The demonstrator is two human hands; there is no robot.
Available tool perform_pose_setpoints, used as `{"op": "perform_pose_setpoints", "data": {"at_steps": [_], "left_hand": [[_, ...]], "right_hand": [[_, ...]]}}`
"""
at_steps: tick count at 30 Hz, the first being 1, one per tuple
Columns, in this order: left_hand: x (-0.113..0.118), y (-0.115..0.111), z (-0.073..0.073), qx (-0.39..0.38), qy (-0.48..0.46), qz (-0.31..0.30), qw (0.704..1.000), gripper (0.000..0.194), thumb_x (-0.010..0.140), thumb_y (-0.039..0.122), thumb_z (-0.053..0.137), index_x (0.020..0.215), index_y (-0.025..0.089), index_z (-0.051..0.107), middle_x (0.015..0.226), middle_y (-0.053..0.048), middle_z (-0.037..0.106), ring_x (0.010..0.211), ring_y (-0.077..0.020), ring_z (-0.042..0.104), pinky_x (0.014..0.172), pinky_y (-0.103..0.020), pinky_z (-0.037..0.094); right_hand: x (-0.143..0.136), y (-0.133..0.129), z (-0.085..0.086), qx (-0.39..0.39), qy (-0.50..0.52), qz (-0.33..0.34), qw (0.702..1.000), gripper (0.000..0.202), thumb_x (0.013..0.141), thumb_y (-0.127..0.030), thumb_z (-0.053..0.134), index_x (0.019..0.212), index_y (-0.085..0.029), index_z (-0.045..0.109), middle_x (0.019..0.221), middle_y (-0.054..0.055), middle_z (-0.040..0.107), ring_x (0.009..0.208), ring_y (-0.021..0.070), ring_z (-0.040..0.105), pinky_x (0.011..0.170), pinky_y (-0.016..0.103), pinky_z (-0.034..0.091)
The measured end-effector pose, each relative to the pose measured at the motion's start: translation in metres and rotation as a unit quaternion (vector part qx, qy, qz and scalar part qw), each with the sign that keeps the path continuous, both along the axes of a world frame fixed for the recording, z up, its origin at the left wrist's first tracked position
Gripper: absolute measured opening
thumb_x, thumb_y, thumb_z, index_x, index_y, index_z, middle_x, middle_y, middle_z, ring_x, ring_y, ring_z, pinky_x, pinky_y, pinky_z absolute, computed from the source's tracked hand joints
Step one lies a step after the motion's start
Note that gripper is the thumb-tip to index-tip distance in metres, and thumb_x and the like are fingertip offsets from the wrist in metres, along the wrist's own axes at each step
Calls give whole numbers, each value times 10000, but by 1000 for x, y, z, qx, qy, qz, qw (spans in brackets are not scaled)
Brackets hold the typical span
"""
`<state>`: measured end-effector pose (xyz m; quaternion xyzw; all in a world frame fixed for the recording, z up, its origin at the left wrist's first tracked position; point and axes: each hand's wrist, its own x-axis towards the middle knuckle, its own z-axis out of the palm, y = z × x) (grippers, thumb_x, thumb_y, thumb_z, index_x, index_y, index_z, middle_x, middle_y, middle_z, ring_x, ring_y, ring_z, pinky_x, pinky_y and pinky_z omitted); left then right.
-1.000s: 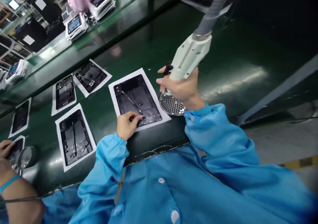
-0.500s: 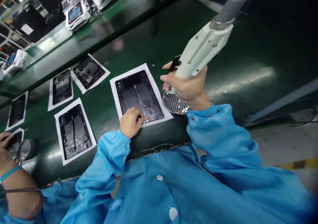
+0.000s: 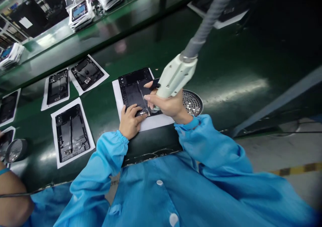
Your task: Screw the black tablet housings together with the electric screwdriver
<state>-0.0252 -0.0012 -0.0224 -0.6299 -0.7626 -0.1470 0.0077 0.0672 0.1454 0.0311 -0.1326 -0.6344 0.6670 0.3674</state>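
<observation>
A black device housing (image 3: 133,93) lies on a white sheet (image 3: 158,122) near the bench's front edge. My left hand (image 3: 130,120) rests on its lower left edge, fingers apart, with the thumb and a fingertip by small metal parts. My right hand (image 3: 171,106) is wrapped round a pale green hand tool (image 3: 177,74) with a grey ribbed hose. The tool's lower end is over the housing's lower right part, and its tip is hidden by my fingers. Behind my right wrist is a round dish of small shiny screws (image 3: 192,102).
More housings on white sheets lie to the left, one nearby (image 3: 71,133). Another housing (image 3: 226,9) is at the back right. Stacks of devices (image 3: 80,14) stand on the far ledge. A person's arm (image 3: 12,193) and a second round dish (image 3: 15,150) are at far left.
My right hand has moved the tool left, from above the screw dish to over the housing. My left hand's fingers have spread on the housing. The person's hand at far left has mostly left view.
</observation>
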Motion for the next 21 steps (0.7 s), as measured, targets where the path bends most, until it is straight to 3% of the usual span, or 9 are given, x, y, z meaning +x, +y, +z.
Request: {"op": "perform_pose_setpoints", "data": {"at_steps": [8, 12, 16, 21], "left_hand": [[1, 2, 2, -15, -68, 30, 997, 204, 896, 258, 576, 1007, 330, 732, 1178, -49, 609, 1218, -247, 479, 1110, -544, 214], [3, 3, 3, -12, -85, 31, 996, 206, 894, 251, 577, 1002, 327, 736, 1193, -56, 605, 1226, -254, 472, 1107, -546, 223], [2, 3, 3, -15, -90, 24, 995, 209, 902, 252, 560, 1006, 299, 735, 1207, -69, 604, 1271, -261, 444, 1117, -556, 212], [-1, 2, 0, -4, -79, 20, 997, 205, 899, 261, 553, 975, 267, 743, 1205, -90, 606, 1258, -269, 462, 1114, -570, 218]], "right_hand": [[-9, -10, -15, -15, -47, 32, 998, 288, 669, -305, 743, 894, -183, 612, 559, -38, 577, 482, 108, 544, 483, 257, 504], [-7, -11, -19, -3, -58, 62, 996, 355, 646, -381, 771, 890, -183, 607, 596, -18, 599, 582, 135, 606, 590, 281, 563], [-5, -11, -22, 40, -56, 70, 995, 300, 644, -386, 763, 824, -192, 621, 748, 21, 669, 693, 154, 652, 705, 300, 586], [-7, -14, -28, 98, -55, 71, 991, 217, 693, -353, 711, 814, -178, 664, 774, 39, 693, 684, 153, 657, 680, 279, 574]]}}
